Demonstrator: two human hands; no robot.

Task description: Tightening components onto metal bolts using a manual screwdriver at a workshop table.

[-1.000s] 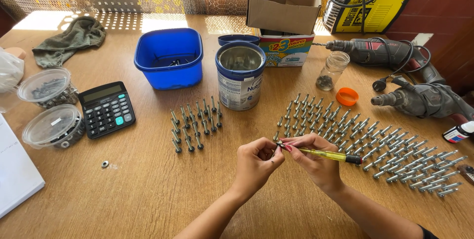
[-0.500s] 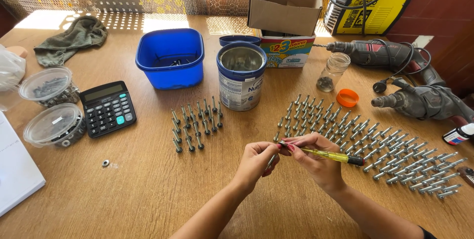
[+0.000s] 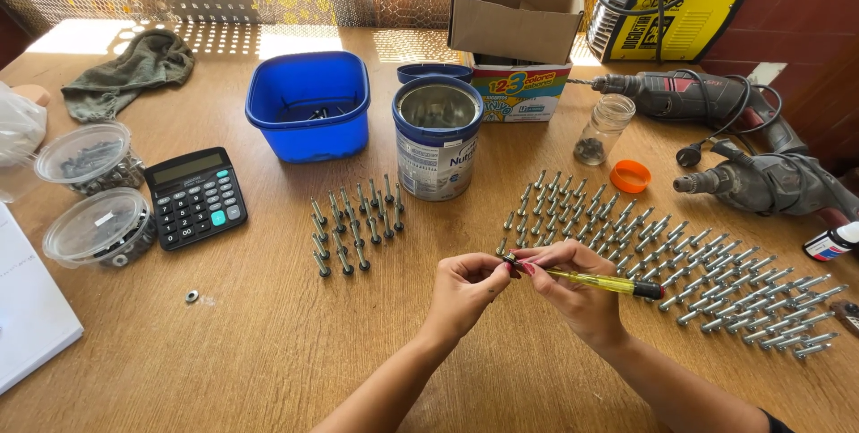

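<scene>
Screwdriver (image 3: 598,282), yellow translucent handle with a black end cap, lies across the right hand (image 3: 573,288), which is closed around its shaft near the tip. The tip points left and meets the fingertips of the left hand (image 3: 465,284). The left hand's thumb and fingers are pinched together on a small part at the tip; the part is too small to identify. Both hands are held just above the wooden table (image 3: 268,343), near its front edge.

Surrounding items:
- Rows of bolts (image 3: 680,263) lie on the table behind and to the right of the right hand.
- A smaller group of upright bolts (image 3: 353,223) stands to the left of the left hand, well apart from it.
- An open metal tin (image 3: 438,138) stands behind the hands, with a blue tub (image 3: 309,106) beside it.
- A calculator (image 3: 195,197) and two lidded clear containers (image 3: 89,191) sit at the left.
- Two power drills (image 3: 743,147) lie at the right.
</scene>
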